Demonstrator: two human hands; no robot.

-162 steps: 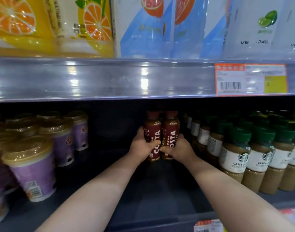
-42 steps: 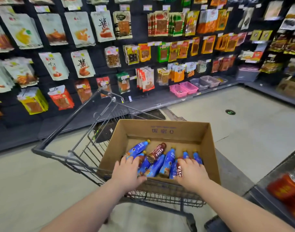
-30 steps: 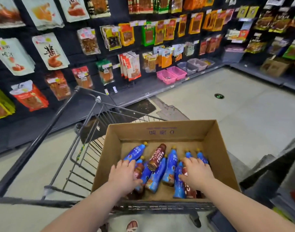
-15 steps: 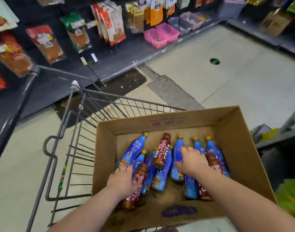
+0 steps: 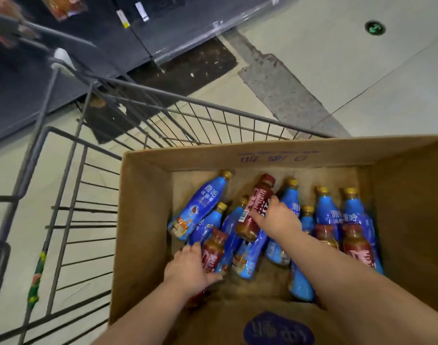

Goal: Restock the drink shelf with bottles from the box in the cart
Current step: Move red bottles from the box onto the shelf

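Head view: the cardboard box (image 5: 275, 155) sits in the wire cart (image 5: 93, 185), filling the lower right of the frame. On its floor lie a loose heap of blue bottles (image 5: 200, 207) with gold caps and a few dark red coffee bottles.

The left hand (image 5: 188, 267), low and left of centre, is curled around one red bottle (image 5: 214, 252), fingers closed about its lower body. The right hand (image 5: 275, 220), in the middle of the frame, lies over a second red bottle (image 5: 256, 207) that rests slantwise on top of the blue ones; its fingers bend across the label, but whether they have fully closed I cannot tell. Two more red bottles (image 5: 354, 245) lie at the right side of the box.

These look like small, full plastic bottles: stiff, moderately heavy for their size, with smooth sleeves that may slip. The waist, just under the shoulder, seems the surest hold, and the blue ones beneath will likely roll when one is lifted.

Against the frame half a second earlier, the view has tipped further down, the box fills more of the frame, and the right hand has shifted from the blue bottles onto the upper red one.
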